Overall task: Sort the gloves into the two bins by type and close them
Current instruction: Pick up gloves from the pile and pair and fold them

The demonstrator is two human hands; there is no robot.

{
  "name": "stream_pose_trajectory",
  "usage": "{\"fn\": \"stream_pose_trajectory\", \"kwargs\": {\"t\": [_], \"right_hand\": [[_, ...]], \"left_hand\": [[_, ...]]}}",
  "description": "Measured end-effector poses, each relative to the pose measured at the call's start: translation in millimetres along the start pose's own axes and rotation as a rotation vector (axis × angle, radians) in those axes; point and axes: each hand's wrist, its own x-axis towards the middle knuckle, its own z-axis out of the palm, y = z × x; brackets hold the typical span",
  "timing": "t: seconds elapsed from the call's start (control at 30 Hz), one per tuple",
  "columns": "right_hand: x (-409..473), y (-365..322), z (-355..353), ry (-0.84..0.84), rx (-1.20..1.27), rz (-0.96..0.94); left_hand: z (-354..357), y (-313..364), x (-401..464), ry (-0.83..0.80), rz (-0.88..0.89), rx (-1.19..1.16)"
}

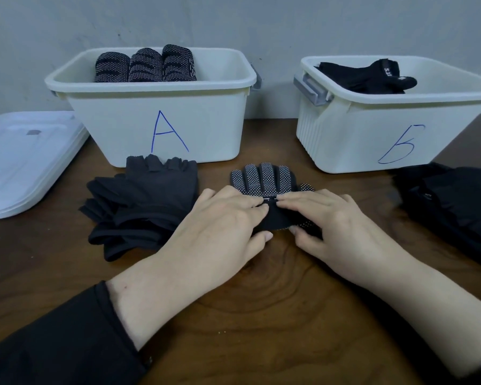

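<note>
Two white bins stand at the back of your bench [261, 315], a dark brown wooden top with a swirling grain, pushed against a plain grey wall [261, 20]. Bin A [161, 118], marked with a blue letter, sits left of centre and holds three rolled dotted gloves [145, 65] standing side by side along its far wall. Bin B [378, 129], to the right and turned at a slight angle, has a grey latch handle on its left end and contains plain black gloves [370, 76] lying loosely. Both bins are uncovered; a white lid [20, 162] lies flat on the bench at the left edge, just beside bin A. Between the bins and you, a dotted glove [264, 179] lies on the wood with its fingers pointing toward the bins. Your left hand [220, 226] and right hand [331, 223] rest on its cuff end, side by side, fingertips almost meeting over the middle; each grip is curled onto the folded cuff, thumbs tucked under the near edge and fingers pressing on top, so you are pinching the fabric from both sides. Left of your hands, touching bin A's front wall, lies a heap of dark fingerless gloves [142, 207], loosely stacked. At the far right edge of the bench, near bin B, lies another pile of black gloves [450, 204], partly blurred. Dark sleeves cover both your forearms.
</note>
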Motion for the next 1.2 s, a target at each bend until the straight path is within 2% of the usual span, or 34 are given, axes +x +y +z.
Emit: {"fn": "stream_pose_trajectory", "kwargs": {"t": [0.23, 0.43, 0.57, 0.7, 0.83, 0.93, 1.03, 1.2], "right_hand": [[-1.9, -10.1, -6.1, 0.047, -0.027, 0.014], [-4.4, -12.3, -18.8, 0.011, 0.078, -0.048], [-4.5, -13.5, -22.9, -0.001, 0.216, 0.006], [-2.6, -13.1, -22.9, 0.014, 0.439, 0.116], [5.4, -7.3, -13.7, 0.074, 0.551, 0.223], [14.4, -1.4, -6.4, 0.12, 0.512, 0.253], [20.7, 0.7, -2.2, 0.185, 0.364, 0.169], [22.2, 7.5, 0.9, 0.157, 0.198, 0.031]], "left_hand": [[-4.9, 5.0, -0.1, 0.035, -0.037, 0.027], [-17.2, 8.5, -6.7, 0.07, -0.084, -0.062], [-24.3, 9.1, -6.6, 0.047, -0.203, -0.227], [-24.7, 5.8, -0.1, 0.011, -0.252, -0.305], [-22.6, 4.0, 11.1, 0.022, -0.294, -0.327], [-17.2, 1.2, 18.4, 0.028, -0.274, -0.247], [-12.6, -4.7, 21.9, 0.083, -0.218, -0.127], [-2.9, -7.2, 23.8, 0.131, -0.004, 0.016]]}}
